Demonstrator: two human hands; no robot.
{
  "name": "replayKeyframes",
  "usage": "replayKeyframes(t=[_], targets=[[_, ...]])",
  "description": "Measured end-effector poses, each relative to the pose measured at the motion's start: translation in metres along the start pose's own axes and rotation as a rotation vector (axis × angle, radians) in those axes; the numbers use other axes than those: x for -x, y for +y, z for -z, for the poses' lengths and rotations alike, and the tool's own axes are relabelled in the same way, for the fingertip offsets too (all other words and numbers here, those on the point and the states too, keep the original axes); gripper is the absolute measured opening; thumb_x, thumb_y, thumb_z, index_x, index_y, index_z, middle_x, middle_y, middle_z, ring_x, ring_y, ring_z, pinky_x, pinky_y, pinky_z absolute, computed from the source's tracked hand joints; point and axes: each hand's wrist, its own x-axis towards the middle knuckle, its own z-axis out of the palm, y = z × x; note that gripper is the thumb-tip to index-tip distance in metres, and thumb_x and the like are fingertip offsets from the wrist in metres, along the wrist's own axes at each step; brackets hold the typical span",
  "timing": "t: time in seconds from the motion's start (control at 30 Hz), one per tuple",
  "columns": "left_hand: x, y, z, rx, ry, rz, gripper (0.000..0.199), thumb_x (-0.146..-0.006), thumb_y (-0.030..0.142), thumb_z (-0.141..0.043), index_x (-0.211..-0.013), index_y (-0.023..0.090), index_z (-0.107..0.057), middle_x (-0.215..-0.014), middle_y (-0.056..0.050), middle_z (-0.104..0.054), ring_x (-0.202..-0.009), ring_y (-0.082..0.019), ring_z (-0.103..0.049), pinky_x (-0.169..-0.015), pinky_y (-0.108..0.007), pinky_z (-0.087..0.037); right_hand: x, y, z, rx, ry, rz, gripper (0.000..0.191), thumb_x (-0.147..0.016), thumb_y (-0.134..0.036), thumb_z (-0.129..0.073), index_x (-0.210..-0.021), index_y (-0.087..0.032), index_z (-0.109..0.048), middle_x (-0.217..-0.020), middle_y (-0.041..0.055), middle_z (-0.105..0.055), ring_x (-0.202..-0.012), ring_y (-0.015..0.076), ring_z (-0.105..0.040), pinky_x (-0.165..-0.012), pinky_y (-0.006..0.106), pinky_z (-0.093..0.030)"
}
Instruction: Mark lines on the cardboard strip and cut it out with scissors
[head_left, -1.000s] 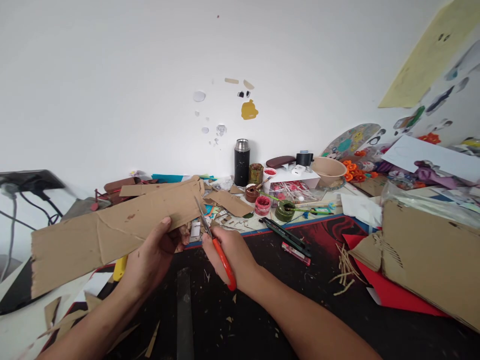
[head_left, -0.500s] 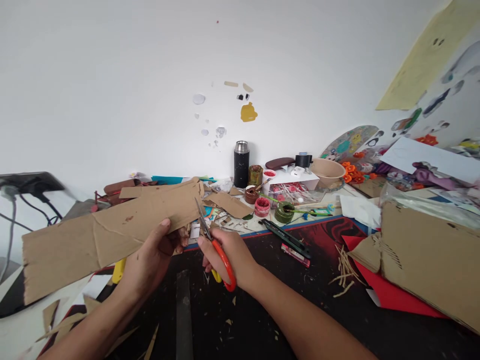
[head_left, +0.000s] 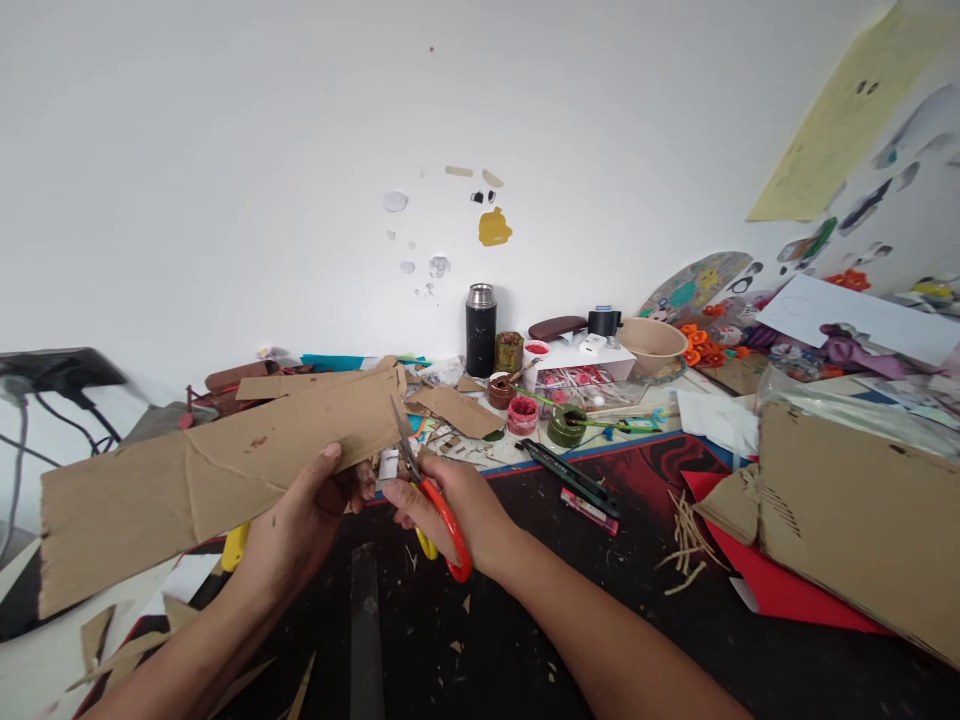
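Note:
A long strip of brown cardboard (head_left: 240, 440), creased across its left part, is gripped near its right end by my left hand (head_left: 307, 510). The thumb lies on the front face and the other fingers are behind it. My right hand (head_left: 457, 510) is closed around scissors (head_left: 448, 530) with one red and one yellow handle. Their blades point up and to the left, at the strip's right edge. Whether the blades are around the cardboard or only beside it, I cannot tell. Below the hands a dark metal ruler (head_left: 366, 630) lies on the black mat.
Several paint jars, including a green one (head_left: 566, 427), stand behind the mat near a black flask (head_left: 481, 335). A dark green utility knife (head_left: 570, 475) lies to the right of my hands. A large cardboard box (head_left: 855, 530) fills the right side. Pointed cardboard scraps (head_left: 124, 640) lie lower left.
The scissors' yellow handle loop has shifted slightly left, apart from the red one, and my right thumb has moved with it. The cardboard is almost unmoved; the whole view has shifted a little.

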Motion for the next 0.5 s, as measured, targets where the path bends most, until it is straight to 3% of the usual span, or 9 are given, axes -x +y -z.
replayKeyframes(t=[0.17, 0.5], targets=[[0.002, -0.001, -0.001, -0.012, -0.023, -0.030, 0.037, -0.086, 0.052, -0.082, -0.075, 0.018, -0.075, -0.067, -0.005, -0.069, -0.059, -0.019, -0.059, -0.052, -0.029, -0.050, 0.001, 0.004, -0.002, -0.034, 0.005, -0.005, 0.043, -0.110, -0.062, -0.061, -0.099, -0.021, -0.066, -0.073, -0.0004, -0.073, -0.052, 0.0123, -0.068, -0.053, 0.020, -0.046], [0.005, 0.002, -0.009, -0.029, -0.045, -0.019, 0.041, -0.084, 0.055, -0.083, -0.070, 0.018, -0.073, -0.062, -0.004, -0.067, -0.057, -0.018, -0.058, -0.050, -0.029, -0.049, 0.005, -0.006, -0.002, 0.067, 0.054, -0.015, 0.042, -0.113, -0.056, -0.057, -0.089, -0.022, -0.064, -0.062, -0.0014, -0.065, -0.054, 0.0156, -0.065, -0.056, 0.024, -0.043]])
